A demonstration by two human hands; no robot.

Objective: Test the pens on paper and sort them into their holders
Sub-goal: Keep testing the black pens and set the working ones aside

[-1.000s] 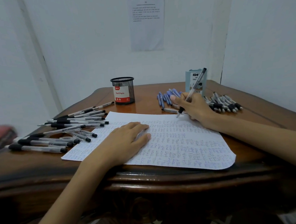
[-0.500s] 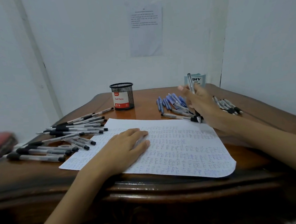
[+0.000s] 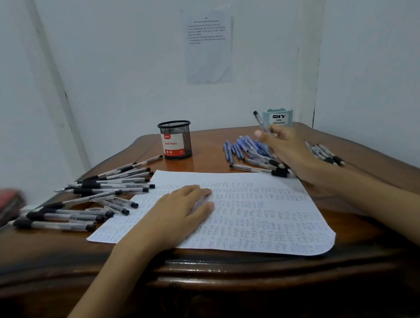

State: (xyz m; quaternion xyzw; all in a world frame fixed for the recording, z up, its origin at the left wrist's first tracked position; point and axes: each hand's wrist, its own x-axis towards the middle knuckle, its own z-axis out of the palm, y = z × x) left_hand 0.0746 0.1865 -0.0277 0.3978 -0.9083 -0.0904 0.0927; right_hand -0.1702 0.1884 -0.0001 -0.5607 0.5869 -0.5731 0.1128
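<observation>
Black cup reads "Ball Pens"; box "DIY DESK ORGANIZER"; right hand pinches pen; left hand flat.

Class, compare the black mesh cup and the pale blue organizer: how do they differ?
The mesh cup is black see-through wire; the organizer is solid pale blue. The cup's label reads Ball Pens, the organizer's DIY Desk Organizer. Both stand upright on the table.

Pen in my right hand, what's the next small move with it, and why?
Probably drop the pen into the light blue desk organizer. The right hand grips it in the air, tilted, just in front of that holder, while the left hand lies flat on the paper. The mesh cup stands farther off.
</observation>
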